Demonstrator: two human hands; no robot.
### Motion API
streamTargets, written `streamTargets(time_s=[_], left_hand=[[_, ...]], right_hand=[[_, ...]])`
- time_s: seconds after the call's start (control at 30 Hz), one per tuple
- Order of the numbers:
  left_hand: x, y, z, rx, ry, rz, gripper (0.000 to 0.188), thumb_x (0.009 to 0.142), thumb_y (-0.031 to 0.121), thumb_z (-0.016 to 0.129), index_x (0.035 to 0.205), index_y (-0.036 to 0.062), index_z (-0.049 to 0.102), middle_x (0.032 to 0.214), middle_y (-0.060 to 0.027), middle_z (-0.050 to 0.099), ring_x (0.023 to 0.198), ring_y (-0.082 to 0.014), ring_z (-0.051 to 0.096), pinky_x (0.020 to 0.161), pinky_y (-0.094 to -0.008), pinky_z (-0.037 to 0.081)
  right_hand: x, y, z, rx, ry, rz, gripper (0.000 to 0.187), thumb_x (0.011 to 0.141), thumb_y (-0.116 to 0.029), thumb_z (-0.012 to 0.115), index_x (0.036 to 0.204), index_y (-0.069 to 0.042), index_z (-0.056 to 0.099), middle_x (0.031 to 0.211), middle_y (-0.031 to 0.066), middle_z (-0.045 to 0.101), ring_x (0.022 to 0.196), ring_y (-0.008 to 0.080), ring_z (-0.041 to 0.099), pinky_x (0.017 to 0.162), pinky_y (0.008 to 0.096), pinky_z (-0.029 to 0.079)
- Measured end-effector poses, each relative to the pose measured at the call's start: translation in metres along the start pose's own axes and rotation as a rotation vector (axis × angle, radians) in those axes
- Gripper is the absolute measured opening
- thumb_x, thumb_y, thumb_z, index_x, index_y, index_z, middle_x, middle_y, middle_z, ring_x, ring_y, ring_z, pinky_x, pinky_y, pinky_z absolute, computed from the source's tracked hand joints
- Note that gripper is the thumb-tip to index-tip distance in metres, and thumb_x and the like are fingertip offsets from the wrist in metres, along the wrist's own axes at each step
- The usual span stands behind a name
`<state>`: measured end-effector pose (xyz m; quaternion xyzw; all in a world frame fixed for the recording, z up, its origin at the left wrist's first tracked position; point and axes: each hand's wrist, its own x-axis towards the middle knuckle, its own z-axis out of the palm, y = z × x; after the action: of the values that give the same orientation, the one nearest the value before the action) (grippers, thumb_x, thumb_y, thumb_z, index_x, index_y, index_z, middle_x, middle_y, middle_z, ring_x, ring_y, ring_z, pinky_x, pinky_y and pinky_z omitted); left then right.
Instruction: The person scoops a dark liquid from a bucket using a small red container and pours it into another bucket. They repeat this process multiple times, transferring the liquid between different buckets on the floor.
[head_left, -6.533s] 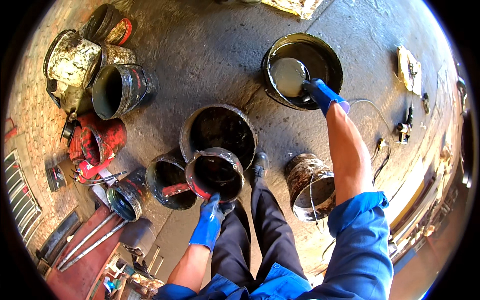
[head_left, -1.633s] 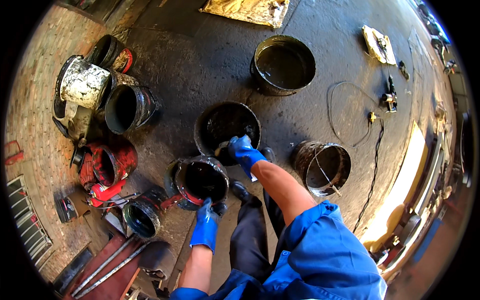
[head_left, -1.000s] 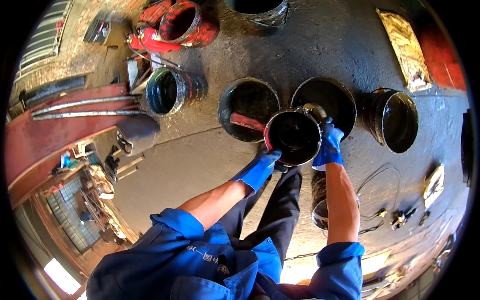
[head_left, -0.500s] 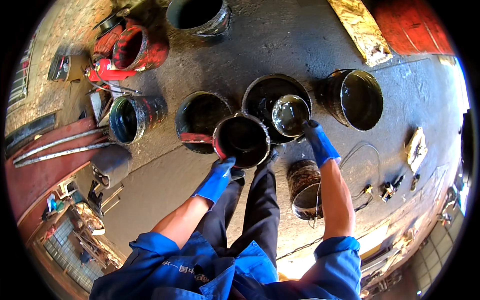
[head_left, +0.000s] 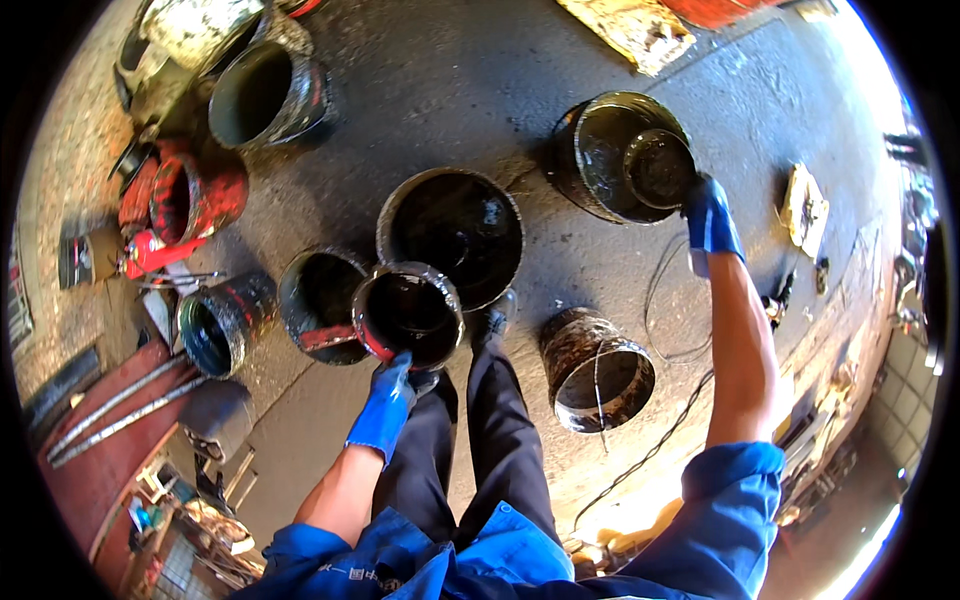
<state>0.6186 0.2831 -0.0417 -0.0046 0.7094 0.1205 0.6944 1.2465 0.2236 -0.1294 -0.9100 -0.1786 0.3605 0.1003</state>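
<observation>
My left hand (head_left: pixel 386 402), in a blue glove, grips the lower rim of a dark bucket (head_left: pixel 369 336) with a red outer side, its mouth facing up. At the upper right my right hand (head_left: pixel 712 220), also gloved, is closed on the near edge of a small round metal pan (head_left: pixel 660 170); any handle is hidden by the glove. The pan is over the mouth of a dirty bucket (head_left: pixel 571 165) with a dark, glossy inside. A large dark tub (head_left: pixel 388 215) stands just beyond the left-held bucket, and another bucket (head_left: pixel 287 295) with a red strip sits beside it.
An empty-looking rusty bucket (head_left: pixel 570 345) lies tilted right of my legs, near a cable (head_left: pixel 650 460). More stained buckets (head_left: pixel 305 95), a red bucket (head_left: pixel 228 190) and a fire extinguisher (head_left: pixel 160 254) stand at left. Yellow stained sheeting (head_left: pixel 630 35) lies at the far side.
My right hand has carried the pan from over the large tub to the bucket at the upper right. The left hand keeps its grip on the red-sided bucket. The view has shifted right.
</observation>
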Motion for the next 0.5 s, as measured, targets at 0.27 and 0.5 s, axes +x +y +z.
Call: streamTargets(time_s=[0.27,0.5], left_hand=[[0.001,-0.016,0.011,-0.026,0.004,-0.04,0.029,0.084,0.017,0.055,0.11,0.0059,0.05,0.093,-0.0197,0.062,0.069,-0.0362,0.063,0.061,-0.0534,0.052],[0.007,-0.027,0.02,-0.051,-0.051,-0.002,0.032,0.081,0.013,0.059,0.112,0.0095,0.05,0.097,-0.0155,0.061,0.071,-0.0351,0.063,0.062,-0.0548,0.052]], right_hand=[[0.023,-0.035,0.031,-0.563,0.418,0.058,0.035,0.085,-0.028,0.041,0.103,-0.005,0.061,0.099,0.0158,0.063,0.093,0.0309,0.06,0.077,0.0402,0.047],[0.033,-0.03,0.068,-0.507,0.236,0.054,0.031,0.084,-0.024,0.045,0.103,-0.009,0.064,0.112,0.0119,0.057,0.103,0.0265,0.056,0.086,0.0399,0.044]])
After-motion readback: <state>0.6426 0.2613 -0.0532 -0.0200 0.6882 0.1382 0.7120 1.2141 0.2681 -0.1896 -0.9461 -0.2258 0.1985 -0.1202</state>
